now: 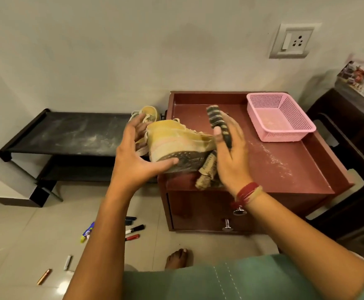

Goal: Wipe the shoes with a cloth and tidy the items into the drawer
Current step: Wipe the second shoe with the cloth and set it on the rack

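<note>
One shoe is mid-wipe: left hand clasps it, right hand pinches the striped cloth, which next likely needs a firm stroke along the side.

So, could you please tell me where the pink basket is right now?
In the head view, the pink basket sits on the right rear of the red cabinet top, just right of the right hand gripping the striped cloth.

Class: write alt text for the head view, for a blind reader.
A left hand holds a yellow sneaker while the right hand presses a striped cloth to its toe, above a red-brown cabinet bearing a pink basket.
</note>
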Motion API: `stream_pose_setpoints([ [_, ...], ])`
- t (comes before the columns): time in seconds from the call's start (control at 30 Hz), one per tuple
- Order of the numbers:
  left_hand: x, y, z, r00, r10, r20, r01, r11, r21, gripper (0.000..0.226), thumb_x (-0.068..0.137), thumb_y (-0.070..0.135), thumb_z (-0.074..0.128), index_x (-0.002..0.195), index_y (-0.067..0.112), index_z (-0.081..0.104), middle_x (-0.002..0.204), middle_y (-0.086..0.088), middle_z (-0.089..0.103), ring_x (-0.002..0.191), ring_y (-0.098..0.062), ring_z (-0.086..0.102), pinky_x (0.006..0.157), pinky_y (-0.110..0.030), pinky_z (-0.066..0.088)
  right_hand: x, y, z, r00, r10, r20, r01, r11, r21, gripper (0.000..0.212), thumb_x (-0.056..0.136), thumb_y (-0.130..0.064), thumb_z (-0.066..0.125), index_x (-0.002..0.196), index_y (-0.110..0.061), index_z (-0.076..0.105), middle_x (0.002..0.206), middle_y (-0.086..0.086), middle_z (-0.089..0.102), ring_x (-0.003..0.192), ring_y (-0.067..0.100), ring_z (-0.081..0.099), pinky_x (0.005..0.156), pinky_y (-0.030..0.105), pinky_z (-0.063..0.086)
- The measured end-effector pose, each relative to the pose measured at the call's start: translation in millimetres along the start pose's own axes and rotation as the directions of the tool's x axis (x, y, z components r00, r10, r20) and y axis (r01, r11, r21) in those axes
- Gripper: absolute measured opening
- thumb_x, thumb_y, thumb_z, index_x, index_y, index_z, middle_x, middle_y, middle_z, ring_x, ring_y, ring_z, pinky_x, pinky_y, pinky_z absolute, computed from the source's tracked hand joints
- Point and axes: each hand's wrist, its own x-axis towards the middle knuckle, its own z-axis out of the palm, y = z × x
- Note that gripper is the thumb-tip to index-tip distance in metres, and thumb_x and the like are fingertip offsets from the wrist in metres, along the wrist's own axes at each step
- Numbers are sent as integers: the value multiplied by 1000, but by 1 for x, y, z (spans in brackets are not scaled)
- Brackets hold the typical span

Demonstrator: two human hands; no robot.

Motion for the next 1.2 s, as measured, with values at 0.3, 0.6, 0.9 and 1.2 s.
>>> stream_pose_setpoints([
  [0.3,4,10,7,995,100,-25,-100,995,-24,105,55,29,86,143,24,28,131,2,53,125,-12,52,101,-43,47,-15,-29,22,859,-249,448,289,957,-21,41,91,-43,42,132,-40,45,146,-10,39,141,12,23,114,56,8],
  [0.6,6,8,3,998,50,-30,-51,998,-21,117,39,53,88,138,24,33,132,17,50,126,-2,48,98,-17,44,2,40,-14,961,261,95,-258,965,-45,53,86,-49,41,128,-18,53,134,6,52,127,20,44,109,46,33],
  [0.9,5,14,12,995,101,-14,-101,992,-76,115,49,39,89,143,23,25,130,-3,53,122,-20,55,98,-44,49,-14,-16,8,792,-343,504,372,927,46,40,93,-44,41,132,-39,41,145,-19,30,143,13,18,117,48,8],
  [1.2,7,10,6,998,68,1,-68,998,9,110,40,56,86,136,27,39,134,8,50,124,0,47,95,-8,40,-4,42,-13,968,183,175,-172,982,-73,46,93,-43,44,136,-25,42,148,-1,35,140,18,25,116,45,18],
])
